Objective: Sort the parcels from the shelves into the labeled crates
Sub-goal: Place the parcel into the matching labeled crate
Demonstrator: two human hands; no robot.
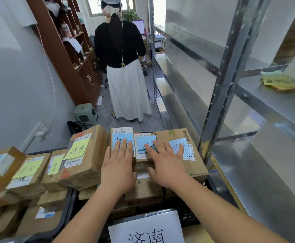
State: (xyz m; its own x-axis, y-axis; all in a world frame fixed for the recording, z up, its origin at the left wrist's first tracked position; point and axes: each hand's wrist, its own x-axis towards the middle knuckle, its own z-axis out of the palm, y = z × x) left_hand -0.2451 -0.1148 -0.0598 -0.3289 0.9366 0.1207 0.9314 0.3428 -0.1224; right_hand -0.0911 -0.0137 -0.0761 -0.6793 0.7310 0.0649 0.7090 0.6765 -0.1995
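Three cardboard parcels with blue notes lie side by side on top of a stack in a dark crate (188, 220) that bears a white paper label (146, 227). My left hand (118, 165) lies flat, fingers straight, on the left parcel (122, 133). My right hand (167, 162) rests flat across the middle parcel (144, 137) and the edge of the right parcel (194, 160). Neither hand grips anything.
To the left, a second crate (65, 209) holds parcels with yellow notes (76, 148). Metal shelves (231, 95) run along the right, with sticky notes (281, 83) on one shelf. A person (123, 67) stands in the aisle ahead. A green stool (85, 114) is by the wall.
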